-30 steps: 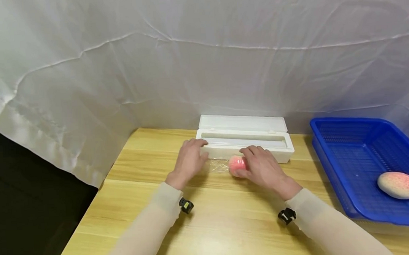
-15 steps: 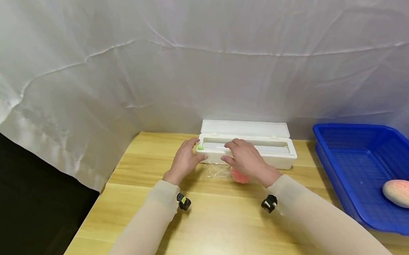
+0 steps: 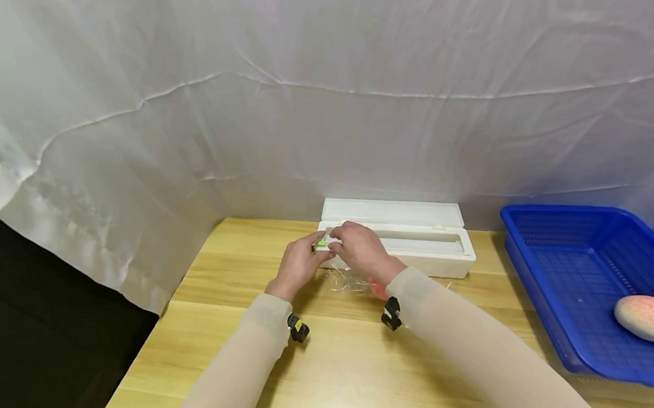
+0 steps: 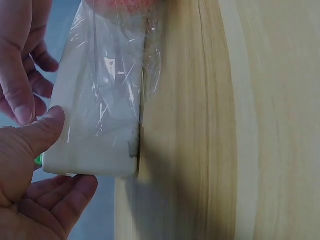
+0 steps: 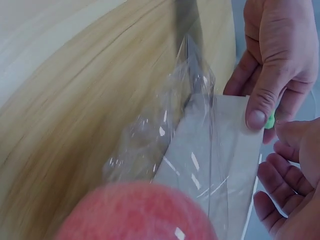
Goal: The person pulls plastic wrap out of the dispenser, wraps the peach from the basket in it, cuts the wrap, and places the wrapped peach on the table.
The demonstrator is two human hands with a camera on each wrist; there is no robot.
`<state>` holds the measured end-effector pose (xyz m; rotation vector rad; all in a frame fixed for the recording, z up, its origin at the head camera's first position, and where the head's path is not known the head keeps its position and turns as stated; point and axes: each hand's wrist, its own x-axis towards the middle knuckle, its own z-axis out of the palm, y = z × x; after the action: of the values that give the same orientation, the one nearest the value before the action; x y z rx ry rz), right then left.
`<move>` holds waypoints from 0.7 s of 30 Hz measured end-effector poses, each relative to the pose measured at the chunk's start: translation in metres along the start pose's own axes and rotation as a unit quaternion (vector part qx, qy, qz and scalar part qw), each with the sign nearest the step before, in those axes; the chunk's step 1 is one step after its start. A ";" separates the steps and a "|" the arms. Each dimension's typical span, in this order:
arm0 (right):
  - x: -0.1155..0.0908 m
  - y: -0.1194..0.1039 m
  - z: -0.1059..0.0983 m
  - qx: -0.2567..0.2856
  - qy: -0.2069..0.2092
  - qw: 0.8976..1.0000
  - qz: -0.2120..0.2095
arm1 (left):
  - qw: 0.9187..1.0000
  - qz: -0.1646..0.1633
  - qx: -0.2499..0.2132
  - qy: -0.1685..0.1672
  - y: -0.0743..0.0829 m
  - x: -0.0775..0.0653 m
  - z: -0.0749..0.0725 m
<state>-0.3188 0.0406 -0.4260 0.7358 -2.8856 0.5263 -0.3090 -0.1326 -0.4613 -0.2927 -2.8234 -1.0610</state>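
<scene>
A long white cling film dispenser (image 3: 439,265) stands at the back of the table with its lid raised. My left hand (image 3: 297,263) grips its left end, thumb on the front face and fingers round the end. Beside that thumb sits the small green slide cutter (image 3: 321,243). My right hand (image 3: 362,249) reaches over the dispenser's left part, its loosely bent fingertips close to the cutter; nothing shows between them. Clear cling film (image 4: 107,75) hangs over the front face. It runs to a round pink peach-like fruit (image 5: 140,215), partly hidden by my right wrist in the head view.
A blue plastic basket (image 3: 551,316) stands on the right, holding an oval cream-and-pink fruit (image 3: 648,318). Behind the table hangs a pale curtain (image 3: 390,140). The wooden table (image 3: 334,362) ends at a dark area on the left.
My right hand has let go of the pink fruit and moved left across the dispenser to the green cutter. My left hand stays at the left end, now gripping it.
</scene>
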 end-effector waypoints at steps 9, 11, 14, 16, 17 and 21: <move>0.012 -0.011 0.010 0.014 -0.008 1.000 0.004 | 1.000 0.002 -0.001 0.003 -0.003 0.000 0.001; 0.013 -0.012 0.012 0.013 -0.003 1.000 0.004 | 1.000 0.001 -0.002 0.001 -0.003 -0.001 0.001; 0.014 -0.011 0.015 0.013 0.009 1.000 0.003 | 1.000 0.000 -0.004 0.000 -0.003 -0.001 0.001; 0.015 -0.011 0.016 0.015 0.013 1.000 0.003 | 1.000 0.001 -0.004 0.001 -0.003 0.000 0.001; 0.015 -0.011 0.017 0.017 0.015 1.000 0.004 | 1.000 0.000 -0.004 -0.001 -0.003 0.000 0.000; 0.015 -0.010 0.016 0.025 0.014 1.000 0.010 | 1.000 -0.003 -0.005 -0.007 -0.003 0.000 -0.001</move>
<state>-0.3278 0.0198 -0.4347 0.6998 -2.8666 0.6079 -0.3099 -0.1359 -0.4624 -0.2945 -2.8336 -1.0775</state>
